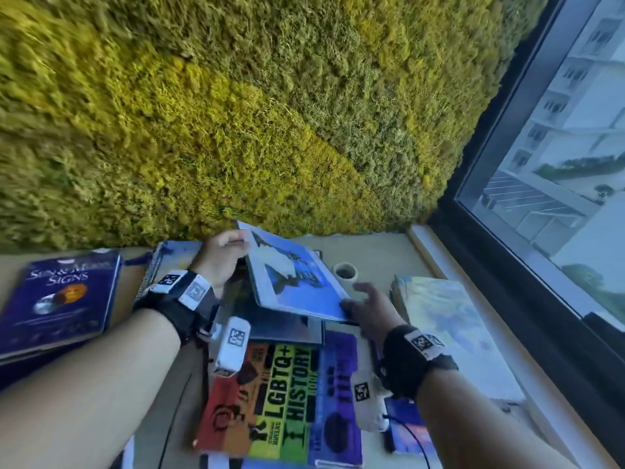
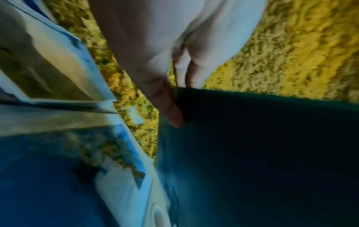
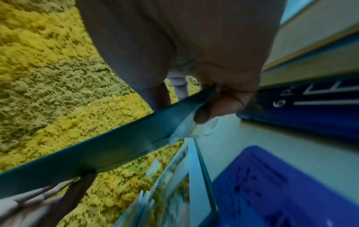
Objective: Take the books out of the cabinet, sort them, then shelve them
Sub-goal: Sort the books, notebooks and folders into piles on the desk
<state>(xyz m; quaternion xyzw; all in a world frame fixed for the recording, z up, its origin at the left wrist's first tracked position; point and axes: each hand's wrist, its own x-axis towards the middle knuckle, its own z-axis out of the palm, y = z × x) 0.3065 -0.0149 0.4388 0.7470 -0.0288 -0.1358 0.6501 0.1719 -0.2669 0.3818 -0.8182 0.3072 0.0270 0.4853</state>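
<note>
- Head view: both hands hold one thin blue-covered book (image 1: pixel 297 275), tilted up off the pile on the pale wooden table (image 1: pixel 382 252). The left hand (image 1: pixel 221 257) pinches its far corner, fingers curled over the edge; the right hand (image 1: pixel 370 304) grips the near corner.
- Under it lie a dark book (image 1: pixel 280 328) and a rainbow history book (image 1: pixel 280 397). A navy book (image 1: pixel 59 299) rests at the left, a spiral-bound one (image 1: pixel 169 255) behind the left wrist, a pale thick one (image 1: pixel 443 319) near the window (image 1: pixel 554 164). I count at least six books and one small cup (image 1: pixel 345 270); the moss wall (image 1: pixel 236 113) stands behind.
- Left wrist view: the thumb (image 2: pixel 170 107) presses the dark underside of the lifted book (image 2: pixel 262 153), fingers hidden behind its edge.
- Right wrist view: the thumb (image 3: pixel 219 107) sits under the cover's edge (image 3: pixel 116 147), fingers above it, pinching.
- Risk, as I judge it: held only at two corners, the thin book could sag or slip, or swing into the cup just beside it.
</note>
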